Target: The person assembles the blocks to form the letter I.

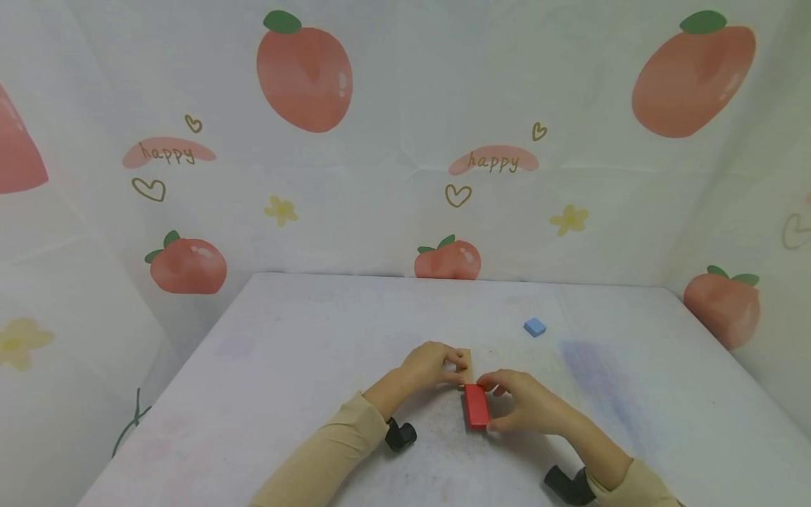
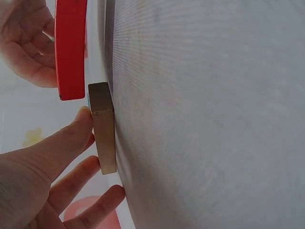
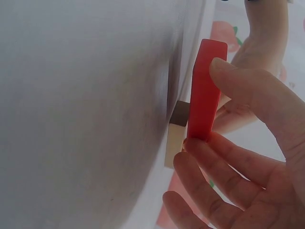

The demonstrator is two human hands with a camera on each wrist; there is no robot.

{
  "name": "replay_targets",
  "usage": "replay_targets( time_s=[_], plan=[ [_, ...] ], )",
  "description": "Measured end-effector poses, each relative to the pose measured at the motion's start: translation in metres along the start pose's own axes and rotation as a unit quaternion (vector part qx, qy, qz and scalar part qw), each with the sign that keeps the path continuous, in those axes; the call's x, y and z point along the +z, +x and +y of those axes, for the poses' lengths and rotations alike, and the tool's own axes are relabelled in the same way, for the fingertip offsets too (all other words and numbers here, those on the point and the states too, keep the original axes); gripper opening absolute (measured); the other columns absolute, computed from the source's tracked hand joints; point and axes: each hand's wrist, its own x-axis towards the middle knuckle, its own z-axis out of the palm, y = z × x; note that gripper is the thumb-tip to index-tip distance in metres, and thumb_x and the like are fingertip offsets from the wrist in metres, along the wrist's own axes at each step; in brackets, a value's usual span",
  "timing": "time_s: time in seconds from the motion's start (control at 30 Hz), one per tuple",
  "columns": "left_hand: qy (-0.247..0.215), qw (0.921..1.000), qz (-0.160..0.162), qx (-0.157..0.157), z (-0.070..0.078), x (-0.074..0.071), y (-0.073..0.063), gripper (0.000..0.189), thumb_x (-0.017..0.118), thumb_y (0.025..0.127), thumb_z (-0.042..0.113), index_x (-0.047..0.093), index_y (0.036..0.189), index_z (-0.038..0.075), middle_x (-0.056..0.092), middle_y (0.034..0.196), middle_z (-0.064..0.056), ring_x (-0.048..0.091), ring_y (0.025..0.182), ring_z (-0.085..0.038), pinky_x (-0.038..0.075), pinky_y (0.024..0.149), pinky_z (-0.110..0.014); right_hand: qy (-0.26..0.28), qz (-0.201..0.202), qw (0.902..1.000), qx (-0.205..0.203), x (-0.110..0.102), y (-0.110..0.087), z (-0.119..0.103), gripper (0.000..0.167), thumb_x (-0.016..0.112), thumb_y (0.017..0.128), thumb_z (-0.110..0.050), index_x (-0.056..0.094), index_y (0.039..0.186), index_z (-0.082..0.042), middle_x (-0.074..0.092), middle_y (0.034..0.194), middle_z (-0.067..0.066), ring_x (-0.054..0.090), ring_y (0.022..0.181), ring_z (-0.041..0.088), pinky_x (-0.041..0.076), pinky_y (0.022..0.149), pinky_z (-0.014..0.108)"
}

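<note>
My right hand (image 1: pixel 529 405) holds a long red block (image 1: pixel 477 406) between the thumb at one end and the fingertips at the other. In the right wrist view, the red block (image 3: pixel 207 93) is raised off the table. My left hand (image 1: pixel 433 365) grips a plain wooden block (image 1: pixel 467 360) that lies flat on the table. Thumb and fingertips meet the side of the wooden block (image 2: pixel 106 138) in the left wrist view. One end of the red block is close over the near end of the wooden block.
A small blue block (image 1: pixel 535 327) lies farther back, right of both hands. The white table (image 1: pixel 285 366) meets a fruit-printed cloth (image 1: pixel 380 176) at its back edge. Black wrist-worn devices (image 1: pixel 400 435) hang below each forearm.
</note>
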Motion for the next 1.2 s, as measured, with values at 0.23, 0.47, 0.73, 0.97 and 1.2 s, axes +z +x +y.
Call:
replay_targets(
  time_s=[0.23, 0.47, 0.73, 0.97, 1.2],
  plan=[
    [0.002, 1.0, 0.002, 0.003, -0.002, 0.002, 0.002, 0.031, 0.075, 0.077, 0.03, 0.073, 0.106, 0.02, 0.068, 0.115, 0.006, 0.06, 0.114, -0.016, 0.047, 0.095, -0.028, 0.003, 0.003, 0.9999, -0.014, 0.002, 0.0, 0.0, 0.055, 0.081, 0.069, -0.022, 0.059, 0.114, 0.001, 0.065, 0.103, 0.007, 0.061, 0.085, 0.019, 0.051, 0.075, 0.028],
    [0.01, 0.9999, 0.001, 0.011, -0.003, 0.003, 0.003, 0.031, 0.075, 0.077, 0.03, 0.073, 0.107, 0.019, 0.068, 0.117, 0.005, 0.06, 0.115, -0.015, 0.047, 0.096, -0.028, -0.005, 0.009, 0.9997, -0.024, 0.004, 0.001, -0.001, 0.055, 0.082, 0.068, -0.023, 0.06, 0.113, 0.001, 0.066, 0.103, 0.007, 0.062, 0.085, 0.019, 0.051, 0.075, 0.028],
    [0.008, 0.9999, -0.001, 0.01, -0.003, 0.002, 0.002, 0.031, 0.074, 0.078, 0.03, 0.072, 0.107, 0.02, 0.067, 0.117, 0.005, 0.059, 0.116, -0.016, 0.046, 0.097, -0.028, -0.004, 0.006, 0.9998, -0.017, 0.006, 0.002, -0.002, 0.055, 0.082, 0.067, -0.022, 0.06, 0.112, 0.001, 0.066, 0.103, 0.007, 0.062, 0.085, 0.017, 0.051, 0.075, 0.027],
    [0.008, 0.9998, 0.005, 0.015, -0.004, 0.003, 0.003, 0.03, 0.075, 0.077, 0.029, 0.073, 0.106, 0.019, 0.068, 0.117, 0.004, 0.06, 0.115, -0.016, 0.047, 0.096, -0.028, -0.003, 0.001, 1.0, -0.004, 0.008, 0.003, -0.005, 0.055, 0.082, 0.067, -0.023, 0.06, 0.112, 0.001, 0.066, 0.105, 0.007, 0.061, 0.086, 0.017, 0.05, 0.076, 0.026],
    [0.007, 0.9999, 0.007, 0.011, -0.003, 0.003, 0.002, 0.031, 0.075, 0.077, 0.029, 0.073, 0.105, 0.019, 0.068, 0.116, 0.005, 0.06, 0.114, -0.016, 0.047, 0.095, -0.028, -0.01, 0.01, 0.9998, -0.013, 0.011, 0.004, -0.005, 0.055, 0.082, 0.067, -0.022, 0.06, 0.112, 0.002, 0.067, 0.103, 0.007, 0.062, 0.085, 0.018, 0.051, 0.075, 0.026]
  ],
)
